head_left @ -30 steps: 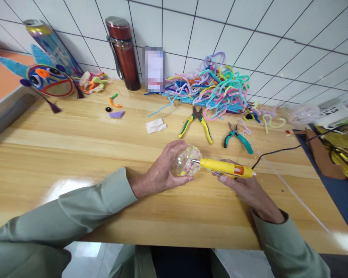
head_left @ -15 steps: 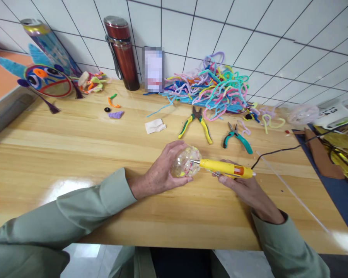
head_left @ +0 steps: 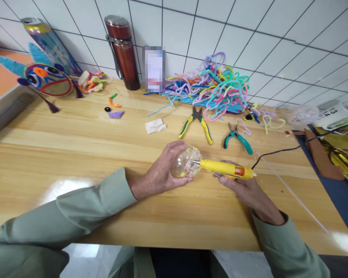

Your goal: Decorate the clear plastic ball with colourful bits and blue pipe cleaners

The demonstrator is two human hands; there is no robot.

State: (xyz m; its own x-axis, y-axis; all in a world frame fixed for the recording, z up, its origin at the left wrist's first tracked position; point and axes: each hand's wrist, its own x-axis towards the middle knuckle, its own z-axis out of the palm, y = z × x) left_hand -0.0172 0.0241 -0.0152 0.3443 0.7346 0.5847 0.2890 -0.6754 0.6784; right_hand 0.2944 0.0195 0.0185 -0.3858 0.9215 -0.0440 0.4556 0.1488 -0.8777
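My left hand (head_left: 162, 170) is wrapped round a clear plastic ball (head_left: 185, 164) with coloured bits inside, held just above the wooden table (head_left: 75, 146). My right hand (head_left: 243, 185) grips a yellow hot glue gun (head_left: 226, 168) from below. The gun's metal tip touches the right side of the ball. A black cord (head_left: 281, 150) runs from the back of the gun toward the right. A clear glue stick (head_left: 292, 193) sticks out behind the gun across the table.
Yellow-handled pliers (head_left: 196, 123) and teal-handled pliers (head_left: 238, 137) lie beyond my hands. A heap of coloured pipe cleaners (head_left: 211, 87) sits by the tiled wall. A red flask (head_left: 121, 52), a blue can (head_left: 48, 44) and a pipe-cleaner mask (head_left: 43, 79) stand at the back left. A white scrap (head_left: 156, 126) lies mid-table.
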